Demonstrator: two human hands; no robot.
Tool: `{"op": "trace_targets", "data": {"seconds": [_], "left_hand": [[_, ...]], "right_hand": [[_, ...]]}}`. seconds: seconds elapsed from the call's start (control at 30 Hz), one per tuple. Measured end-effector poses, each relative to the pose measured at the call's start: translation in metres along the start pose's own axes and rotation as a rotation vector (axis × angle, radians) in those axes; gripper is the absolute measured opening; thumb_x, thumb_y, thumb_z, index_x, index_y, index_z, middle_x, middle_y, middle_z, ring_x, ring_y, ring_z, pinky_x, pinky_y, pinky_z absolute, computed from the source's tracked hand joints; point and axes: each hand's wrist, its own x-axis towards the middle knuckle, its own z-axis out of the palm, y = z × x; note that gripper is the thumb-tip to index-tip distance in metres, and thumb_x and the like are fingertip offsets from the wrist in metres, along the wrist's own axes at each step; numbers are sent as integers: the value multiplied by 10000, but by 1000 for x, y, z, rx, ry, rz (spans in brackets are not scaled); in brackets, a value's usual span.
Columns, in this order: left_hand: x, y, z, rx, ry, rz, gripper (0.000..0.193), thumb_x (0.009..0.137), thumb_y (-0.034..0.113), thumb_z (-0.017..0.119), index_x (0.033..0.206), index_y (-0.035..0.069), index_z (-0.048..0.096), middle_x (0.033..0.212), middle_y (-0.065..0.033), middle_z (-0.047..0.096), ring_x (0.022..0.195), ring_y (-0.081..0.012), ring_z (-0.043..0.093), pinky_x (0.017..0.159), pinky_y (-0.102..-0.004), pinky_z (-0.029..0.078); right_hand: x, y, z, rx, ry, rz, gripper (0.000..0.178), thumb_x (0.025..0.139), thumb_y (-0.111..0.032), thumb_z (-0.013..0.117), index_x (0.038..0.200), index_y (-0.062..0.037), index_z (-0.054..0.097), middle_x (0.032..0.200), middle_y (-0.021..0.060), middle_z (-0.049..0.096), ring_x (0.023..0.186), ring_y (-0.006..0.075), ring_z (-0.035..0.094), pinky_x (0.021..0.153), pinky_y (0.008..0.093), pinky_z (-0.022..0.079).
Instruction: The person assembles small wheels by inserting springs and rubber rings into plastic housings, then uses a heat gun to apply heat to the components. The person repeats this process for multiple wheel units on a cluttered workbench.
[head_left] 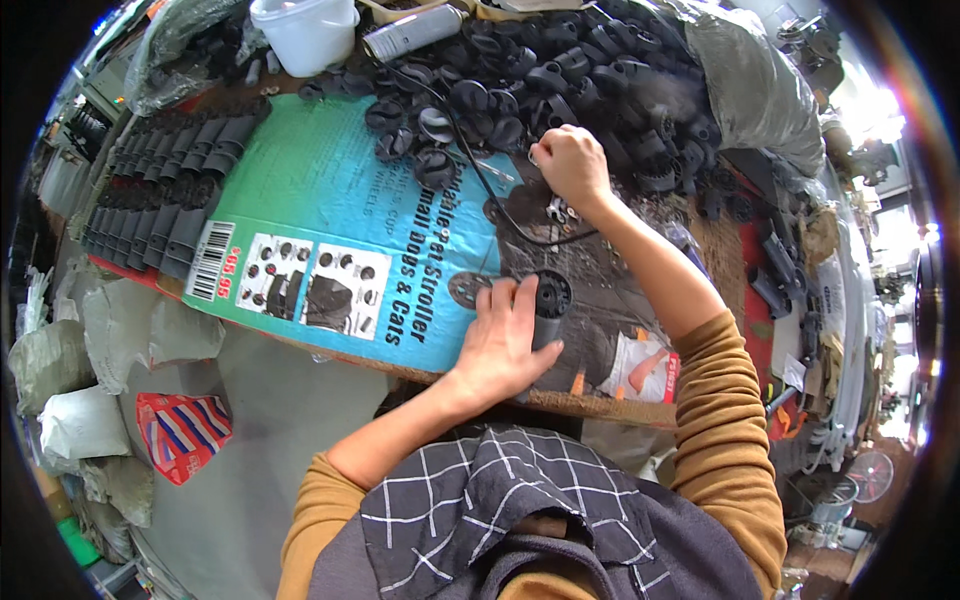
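My left hand (500, 335) lies at the near part of a printed cardboard sheet (440, 250). Its fingers and thumb hold a black plastic fitting (553, 296) with a round, hollowed end. Beside those fingers is a flat dark oval piece (474, 289). Farther off, my right hand (574, 168) is closed at the near edge of a heap of black plastic parts (570, 75). Whatever its fingertips pinch is too small to make out. Small shiny metal pieces (562, 210) lie just below that hand, close to a thin black cable (490, 190).
Rows of dark grey plastic fittings (165, 195) stand at the left. Behind are a white bucket (305, 35) and a spray can (415, 33). A large plastic bag (750, 85) borders the heap at the right. Sacks (85, 420) and a red striped bag (185, 435) lie lower left.
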Motion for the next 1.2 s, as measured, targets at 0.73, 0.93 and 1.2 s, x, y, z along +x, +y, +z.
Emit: {"op": "trace_targets", "data": {"seconds": [0.73,0.93,1.2], "left_hand": [[32,-29,21,122,90,173,1016,609,598,810,1342,-31,493,1271,-171,521,1182,-340,447,1012,-448,385],[30,-21,25,93,98,97,968,620,545,818,1322,-33,488,1268,-167,516,1184,-351,441,1015,-463,371],[35,-14,31,103,115,97,995,652,611,778,1328,-52,472,1256,-199,503,1164,-355,438,1018,-461,360]], "right_hand": [[-155,-23,-77,582,-364,316,255,774,-81,725,1010,-11,659,855,117,694,768,221,682,718,324,538],[-152,-25,-88,584,-423,309,388,772,-70,758,1137,-39,629,925,79,708,819,147,677,755,287,537],[-76,120,-87,-174,41,91,222,769,-73,665,985,-36,626,1002,140,638,1012,313,590,890,416,473]]}}
